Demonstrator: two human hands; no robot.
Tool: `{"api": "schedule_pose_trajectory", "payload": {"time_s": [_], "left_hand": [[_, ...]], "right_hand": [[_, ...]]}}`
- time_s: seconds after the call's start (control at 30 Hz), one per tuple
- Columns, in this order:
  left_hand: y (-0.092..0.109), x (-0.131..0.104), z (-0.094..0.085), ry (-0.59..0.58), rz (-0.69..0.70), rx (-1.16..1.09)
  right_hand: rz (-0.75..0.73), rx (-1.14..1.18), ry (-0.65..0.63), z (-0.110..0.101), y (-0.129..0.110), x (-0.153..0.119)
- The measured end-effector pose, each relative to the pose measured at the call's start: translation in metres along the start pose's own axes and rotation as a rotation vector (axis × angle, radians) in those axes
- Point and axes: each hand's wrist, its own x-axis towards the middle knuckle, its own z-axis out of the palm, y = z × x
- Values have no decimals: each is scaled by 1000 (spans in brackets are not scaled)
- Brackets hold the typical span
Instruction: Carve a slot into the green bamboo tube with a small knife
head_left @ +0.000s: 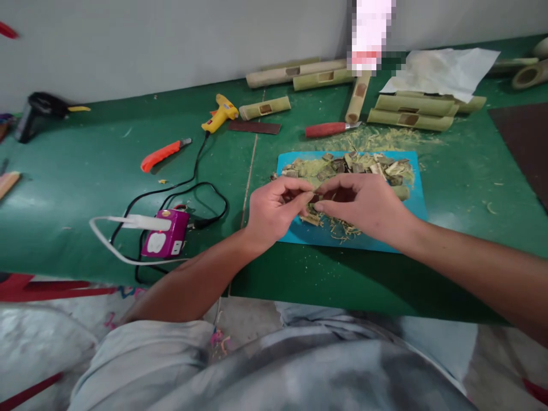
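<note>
Both hands meet above a blue sheet (422,200) strewn with bamboo chips, shavings and pale dust. My left hand (274,208) is closed in a pinch, thumb against fingers. Opposite it, my right hand (372,205) is also closed, its bent fingertips and thumb touching or nearly touching the left fingertips. Whatever lies between the fingertips is too small and hidden to name. Bamboo scraps (357,162) are heaped behind and under the hands. Just beyond the sheet lies a red-handled carving knife (327,129), not held.
Bamboo tubes with cut openings (411,120) lie at the back. Left of the hands are a yellow glue gun (220,113), an orange utility knife (165,154), and a purple power adapter (166,233) with looping cords. A dark hair dryer (38,111) stands far left.
</note>
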Motion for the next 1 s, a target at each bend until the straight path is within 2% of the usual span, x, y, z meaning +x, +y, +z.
{"api": "schedule_pose_trajectory", "payload": {"time_s": [0.3,0.5,0.67,0.8,1.0], "left_hand": [[-1,2,2,2,-16,17],[3,-1,3,-21,-32,34],[1,-3,1,-111,1,132],[0,-2,-2,-211,99,199],[4,-2,-4,-258,115,210]], "right_hand": [[-2,-53,79,6,-1,2],[34,-63,49,0,-7,0],[54,-50,-3,-4,-6,0],[70,-22,-16,-9,-7,-2],[120,3,-65,-17,-9,-6]]}}
